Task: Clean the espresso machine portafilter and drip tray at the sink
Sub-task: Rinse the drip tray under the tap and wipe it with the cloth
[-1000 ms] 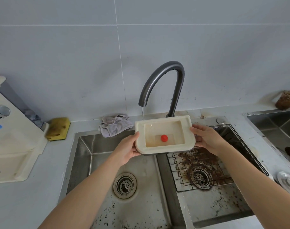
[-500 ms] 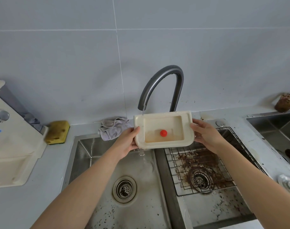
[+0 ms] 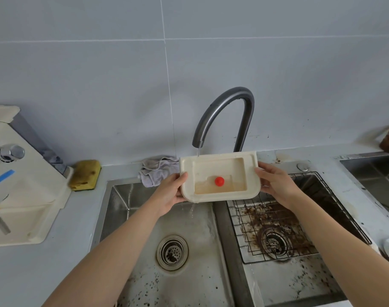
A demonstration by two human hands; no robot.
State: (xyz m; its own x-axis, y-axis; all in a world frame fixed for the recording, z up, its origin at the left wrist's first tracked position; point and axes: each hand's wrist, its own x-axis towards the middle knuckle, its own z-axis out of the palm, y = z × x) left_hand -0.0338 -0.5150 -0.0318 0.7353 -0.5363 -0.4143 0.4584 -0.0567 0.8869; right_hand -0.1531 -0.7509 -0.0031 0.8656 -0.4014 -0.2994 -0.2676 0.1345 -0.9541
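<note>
A cream plastic drip tray (image 3: 252, 173) is held above the middle of a double sink, straddling the divider between the two basins, just under the spout of a dark curved tap (image 3: 244, 129). The left hand (image 3: 170, 193) grips the tray's left end, thumb on the rim and fingers curled beneath. The right hand (image 3: 275, 185) grips the right end the same way. A thin stream of water (image 3: 198, 151) falls from the spout into the tray's far left corner. The tray tilts slightly toward the viewer, so brownish water pools along its near side around a small red knob (image 3: 219, 181). Water spills (image 3: 190, 210) from the tray's near left corner into the left basin (image 3: 127, 207), whose round drain (image 3: 172, 252) sits below amid dark specks. The right basin holds a wire rack (image 3: 322, 207) smeared with brown coffee grounds (image 3: 271, 220) over its own drain. On the grey counter (image 3: 33, 273) behind the left basin lie a crumpled grey cloth (image 3: 158, 171), just left of the tray, and farther left a yellow sponge (image 3: 85, 175). A cream coffee machine (image 3: 22, 196) stands at the left edge, next to the sponge.
</note>
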